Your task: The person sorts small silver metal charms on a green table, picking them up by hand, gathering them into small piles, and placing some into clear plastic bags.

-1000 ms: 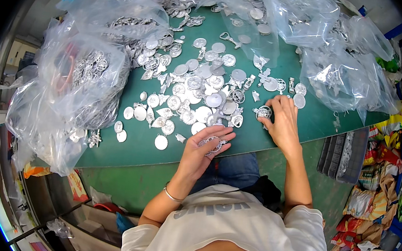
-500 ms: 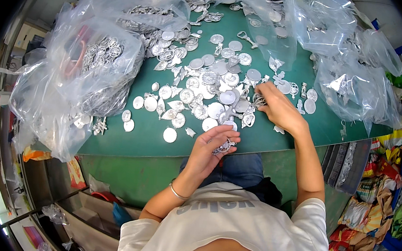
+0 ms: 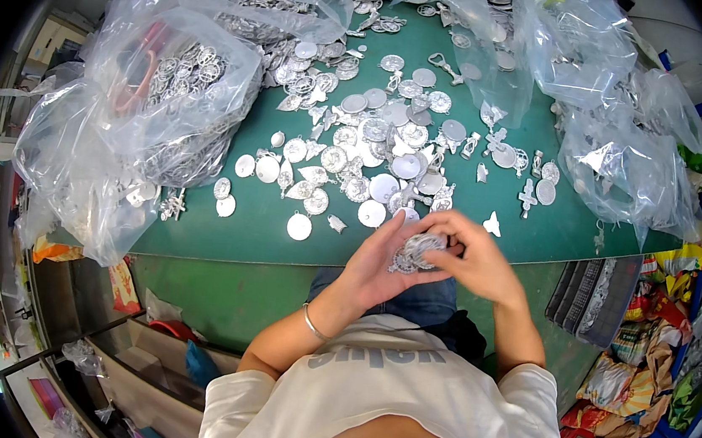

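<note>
Above the table's near edge, my left hand [image 3: 376, 264] is cupped around several silvery openwork pendants [image 3: 404, 260]. My right hand [image 3: 476, 258] meets it from the right, its fingers curled on more round metal pendants [image 3: 426, 245] pressed toward the left palm. Just beyond both hands, a loose heap of silver-grey medallions and charms [image 3: 383, 188] spreads over the green table [image 3: 265, 236]. A cross-shaped charm [image 3: 527, 199] and a small pointed charm [image 3: 492, 224] lie to the right of the heap.
Clear plastic bags of metal pieces stand at the left [image 3: 198, 137] and right [image 3: 619, 160] of the table. Below the right edge is a grey crate [image 3: 605, 298], beside colourful packages [image 3: 633, 364]. A brown open box [image 3: 151, 369] sits at lower left.
My right hand has left the heap with pendants and come back to my left hand. My left hand has turned more open under the pieces.
</note>
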Available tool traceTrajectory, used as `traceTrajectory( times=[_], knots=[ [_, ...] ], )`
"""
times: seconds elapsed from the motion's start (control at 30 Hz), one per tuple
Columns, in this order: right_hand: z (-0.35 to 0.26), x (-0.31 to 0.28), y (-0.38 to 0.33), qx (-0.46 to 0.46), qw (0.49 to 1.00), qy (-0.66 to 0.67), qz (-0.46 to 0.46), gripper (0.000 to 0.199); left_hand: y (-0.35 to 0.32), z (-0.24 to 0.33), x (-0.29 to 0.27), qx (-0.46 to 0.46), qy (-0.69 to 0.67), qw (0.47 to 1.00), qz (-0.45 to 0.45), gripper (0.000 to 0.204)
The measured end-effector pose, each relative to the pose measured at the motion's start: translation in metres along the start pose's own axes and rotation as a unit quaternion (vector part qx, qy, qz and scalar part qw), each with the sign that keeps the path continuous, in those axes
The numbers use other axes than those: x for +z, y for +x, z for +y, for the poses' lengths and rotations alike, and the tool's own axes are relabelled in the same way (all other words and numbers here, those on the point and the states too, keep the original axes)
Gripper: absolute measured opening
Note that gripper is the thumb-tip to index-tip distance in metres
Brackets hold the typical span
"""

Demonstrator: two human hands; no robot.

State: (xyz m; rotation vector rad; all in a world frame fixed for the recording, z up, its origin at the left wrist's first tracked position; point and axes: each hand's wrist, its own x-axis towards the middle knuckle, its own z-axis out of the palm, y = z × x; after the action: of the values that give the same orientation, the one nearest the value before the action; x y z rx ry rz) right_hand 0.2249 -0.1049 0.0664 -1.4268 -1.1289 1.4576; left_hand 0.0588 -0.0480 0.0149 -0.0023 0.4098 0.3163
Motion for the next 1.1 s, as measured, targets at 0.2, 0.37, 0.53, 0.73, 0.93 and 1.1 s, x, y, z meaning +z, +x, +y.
traceTrajectory(
  times=[0.2,0.37,0.53,0.73,0.93,1.1],
  knots=[
    [0.003,-0.007,0.014,-0.191,0.933,-0.245,0.182,0.019,0.004,-0.002,-0.001,-0.004,0.049,0.998,0.027,0.027],
    [0.011,-0.044,0.059,-0.2,0.884,-0.356,0.228,0.034,-0.004,-0.006,0.0,0.048,0.012,0.998,0.036,0.022],
    [0.023,-0.035,0.085,-0.21,0.827,-0.501,0.144,0.055,-0.007,-0.005,0.001,0.106,0.128,0.984,0.067,0.022],
    [0.013,-0.039,0.053,-0.183,0.837,-0.514,0.047,0.038,-0.031,0.033,-0.003,0.244,0.378,0.886,0.113,0.022],
    [-0.014,-0.032,0.102,-0.252,0.852,-0.448,0.1,0.042,-0.023,0.089,0.024,0.311,0.619,0.692,0.204,0.035],
    [-0.005,-0.044,0.147,-0.281,0.831,-0.479,-0.043,0.045,0.019,0.124,0.032,0.37,0.846,0.358,0.135,0.043]
  ],
)
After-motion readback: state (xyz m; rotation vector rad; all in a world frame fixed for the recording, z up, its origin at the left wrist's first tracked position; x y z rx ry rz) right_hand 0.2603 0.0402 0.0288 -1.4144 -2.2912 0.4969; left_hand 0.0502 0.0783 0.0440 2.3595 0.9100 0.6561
